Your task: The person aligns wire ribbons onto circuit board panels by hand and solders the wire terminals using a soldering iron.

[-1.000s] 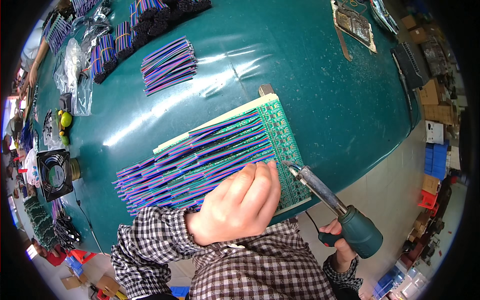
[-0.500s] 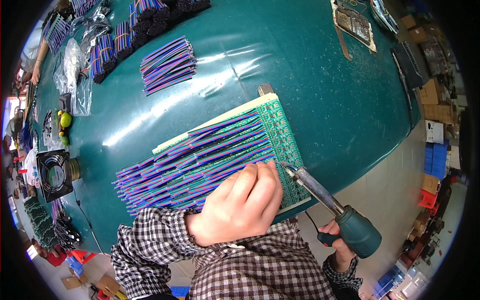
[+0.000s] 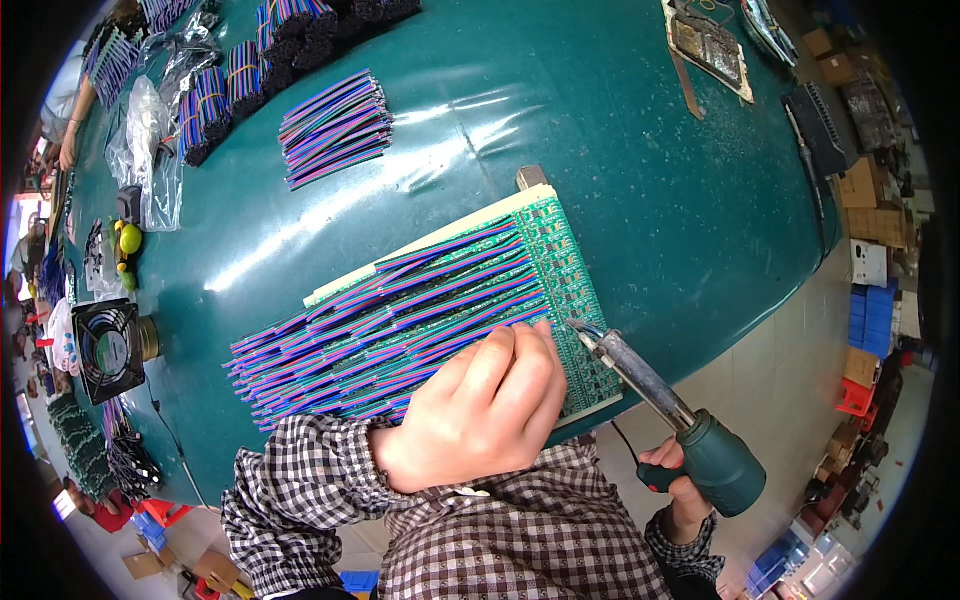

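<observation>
My left hand [image 3: 490, 400] is closed in a pinch over a green circuit board panel [image 3: 558, 250], its fingertips at the end of a multicoloured ribbon wire [image 3: 528, 324]. The exact hold is partly covered by the fingers. Rows of such ribbon wires [image 3: 400, 325] stretch leftward from the panel in overlapping layers. On the right, my right hand [image 3: 684, 490] is wrapped round the dark green handle of a soldering iron [image 3: 725, 465]. Its metal tip points up and left, close to the pads just right of my left fingertips. Whether the tip touches the board, I cannot tell.
Loose ribbon wires [image 3: 336, 130] lie beyond the panel, with tied wire bundles [image 3: 245, 78] at the back left. A small fan [image 3: 108, 350] stands at the left edge. A metal block [image 3: 530, 178] touches the panel's far corner. A dirty tray [image 3: 708, 48] lies at the far right.
The soldering iron and my right hand have shifted slightly to the right, the tip drawing a little away from my left fingertips. My left hand stays in place.
</observation>
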`<act>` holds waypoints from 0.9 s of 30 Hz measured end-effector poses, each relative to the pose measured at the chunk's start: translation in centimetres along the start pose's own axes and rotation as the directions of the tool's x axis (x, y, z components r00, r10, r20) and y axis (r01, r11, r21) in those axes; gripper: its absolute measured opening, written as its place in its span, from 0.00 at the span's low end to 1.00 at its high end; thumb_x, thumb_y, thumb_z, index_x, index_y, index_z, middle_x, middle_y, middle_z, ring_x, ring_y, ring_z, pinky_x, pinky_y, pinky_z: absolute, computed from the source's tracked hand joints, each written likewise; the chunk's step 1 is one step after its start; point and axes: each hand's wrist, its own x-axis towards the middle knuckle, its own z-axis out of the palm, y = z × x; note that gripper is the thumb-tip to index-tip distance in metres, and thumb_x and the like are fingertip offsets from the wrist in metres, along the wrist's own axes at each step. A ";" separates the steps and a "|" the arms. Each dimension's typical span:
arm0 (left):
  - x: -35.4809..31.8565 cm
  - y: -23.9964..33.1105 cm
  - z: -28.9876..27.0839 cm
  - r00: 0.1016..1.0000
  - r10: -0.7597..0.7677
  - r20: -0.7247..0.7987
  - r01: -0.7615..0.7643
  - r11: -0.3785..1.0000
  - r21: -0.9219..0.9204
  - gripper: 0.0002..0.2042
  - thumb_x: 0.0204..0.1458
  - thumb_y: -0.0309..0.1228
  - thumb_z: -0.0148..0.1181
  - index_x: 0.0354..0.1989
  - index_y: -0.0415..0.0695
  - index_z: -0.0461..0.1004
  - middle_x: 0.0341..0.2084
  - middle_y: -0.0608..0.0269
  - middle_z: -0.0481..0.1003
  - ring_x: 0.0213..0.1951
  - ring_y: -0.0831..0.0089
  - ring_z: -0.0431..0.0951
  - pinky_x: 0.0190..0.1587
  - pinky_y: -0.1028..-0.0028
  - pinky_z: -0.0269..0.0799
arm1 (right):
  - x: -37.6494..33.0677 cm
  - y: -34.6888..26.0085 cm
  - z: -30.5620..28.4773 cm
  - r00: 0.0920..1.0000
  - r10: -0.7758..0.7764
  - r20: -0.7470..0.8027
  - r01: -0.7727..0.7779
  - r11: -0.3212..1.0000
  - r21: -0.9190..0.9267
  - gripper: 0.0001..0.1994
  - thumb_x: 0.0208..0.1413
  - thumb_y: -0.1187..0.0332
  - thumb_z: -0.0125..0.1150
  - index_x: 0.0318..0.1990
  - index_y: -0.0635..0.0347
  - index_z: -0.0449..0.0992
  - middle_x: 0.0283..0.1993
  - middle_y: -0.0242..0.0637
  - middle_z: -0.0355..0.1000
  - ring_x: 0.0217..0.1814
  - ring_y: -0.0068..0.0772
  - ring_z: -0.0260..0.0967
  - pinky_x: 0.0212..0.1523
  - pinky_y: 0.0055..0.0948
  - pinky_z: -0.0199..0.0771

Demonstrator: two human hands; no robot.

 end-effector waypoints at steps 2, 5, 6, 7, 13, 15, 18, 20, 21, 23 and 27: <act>0.1 0.0 0.2 1.000 -0.001 -0.008 0.001 1.000 -0.001 0.13 0.44 0.23 0.68 0.40 0.35 0.84 0.38 0.58 0.78 0.37 0.69 0.81 0.36 0.77 0.76 | 0.1 -0.5 0.3 0.999 0.044 -0.001 -0.044 0.995 0.088 0.29 0.47 0.43 0.80 0.35 0.65 0.83 0.31 0.34 0.81 0.35 0.34 0.79 0.44 0.34 0.81; 0.1 -0.1 0.2 1.000 -0.003 -0.007 0.003 1.000 -0.001 0.14 0.43 0.23 0.68 0.40 0.35 0.84 0.38 0.58 0.78 0.37 0.69 0.81 0.36 0.77 0.76 | 0.4 -0.6 0.4 0.996 0.083 0.033 -0.088 0.963 0.254 0.29 0.49 0.46 0.80 0.38 0.69 0.80 0.34 0.40 0.79 0.37 0.39 0.80 0.47 0.40 0.85; 0.1 -0.2 0.1 1.000 0.005 0.004 -0.005 1.000 0.001 0.14 0.43 0.24 0.67 0.40 0.35 0.84 0.38 0.58 0.78 0.37 0.69 0.81 0.36 0.77 0.76 | 0.4 -0.4 0.4 0.995 0.075 0.060 -0.091 0.939 0.332 0.28 0.52 0.49 0.79 0.40 0.70 0.78 0.36 0.43 0.77 0.39 0.42 0.79 0.48 0.45 0.86; 0.1 -0.3 0.0 1.000 0.013 0.016 -0.013 1.000 0.006 0.14 0.43 0.24 0.67 0.41 0.35 0.84 0.38 0.58 0.79 0.37 0.69 0.81 0.36 0.77 0.76 | 0.6 -0.3 0.4 0.995 0.072 0.064 -0.090 0.938 0.334 0.28 0.52 0.49 0.79 0.40 0.70 0.78 0.36 0.43 0.77 0.39 0.42 0.79 0.48 0.45 0.86; 0.2 0.1 -0.8 0.997 -0.071 0.009 0.071 0.997 -0.016 0.17 0.41 0.27 0.64 0.42 0.35 0.83 0.37 0.59 0.78 0.37 0.69 0.81 0.38 0.76 0.77 | 4.0 0.4 1.3 0.999 0.012 -0.051 0.020 0.815 0.579 0.34 0.56 0.49 0.69 0.53 0.77 0.70 0.35 0.42 0.72 0.36 0.40 0.75 0.36 0.45 0.89; 0.6 0.1 -2.2 0.981 -0.176 0.082 0.188 0.965 -0.181 0.16 0.43 0.27 0.66 0.42 0.37 0.84 0.39 0.58 0.79 0.40 0.67 0.82 0.43 0.70 0.80 | 5.9 1.5 1.1 0.994 -0.024 -0.102 0.082 0.785 0.614 0.34 0.61 0.50 0.64 0.56 0.79 0.67 0.32 0.39 0.69 0.32 0.35 0.73 0.27 0.37 0.88; 0.5 -4.4 -5.9 0.919 -0.392 0.034 0.368 0.826 -0.427 0.14 0.42 0.23 0.70 0.40 0.46 0.86 0.41 0.54 0.81 0.42 0.61 0.83 0.44 0.61 0.81 | 7.8 2.6 -0.4 0.982 -0.176 -0.064 0.179 0.783 0.596 0.30 0.71 0.50 0.52 0.59 0.76 0.65 0.30 0.37 0.67 0.31 0.29 0.71 0.26 0.29 0.87; 0.4 -9.7 -5.6 0.874 -0.487 0.005 0.460 0.823 -0.332 0.09 0.48 0.18 0.65 0.38 0.41 0.82 0.38 0.54 0.79 0.41 0.54 0.82 0.42 0.62 0.79 | 8.2 2.0 -0.5 0.986 -0.139 -0.087 0.163 0.765 0.623 0.30 0.69 0.51 0.55 0.58 0.77 0.66 0.31 0.38 0.67 0.31 0.30 0.72 0.26 0.30 0.88; 0.1 -12.7 -3.3 0.861 -0.507 0.043 0.484 0.790 -0.378 0.07 0.50 0.20 0.62 0.37 0.39 0.78 0.36 0.53 0.75 0.42 0.49 0.77 0.45 0.58 0.75 | 8.3 1.7 -0.5 0.990 -0.088 -0.113 0.141 0.752 0.644 0.30 0.67 0.52 0.58 0.58 0.78 0.66 0.31 0.39 0.68 0.31 0.32 0.72 0.25 0.32 0.88; -1.3 -17.5 0.8 0.845 -0.524 0.111 0.524 0.766 -0.371 0.07 0.50 0.22 0.65 0.38 0.41 0.79 0.37 0.51 0.75 0.43 0.49 0.78 0.45 0.57 0.75 | 8.9 1.2 0.1 0.990 -0.100 -0.099 0.141 0.742 0.655 0.29 0.68 0.52 0.56 0.58 0.77 0.66 0.31 0.39 0.68 0.31 0.31 0.72 0.25 0.32 0.88; -2.3 -17.8 3.1 0.803 -0.571 0.172 0.591 0.727 -0.348 0.08 0.47 0.20 0.69 0.36 0.40 0.78 0.31 0.54 0.76 0.37 0.54 0.79 0.39 0.61 0.76 | 8.8 0.9 0.5 0.987 -0.135 -0.089 0.160 0.737 0.657 0.28 0.69 0.53 0.55 0.58 0.77 0.66 0.32 0.40 0.69 0.32 0.32 0.73 0.25 0.32 0.88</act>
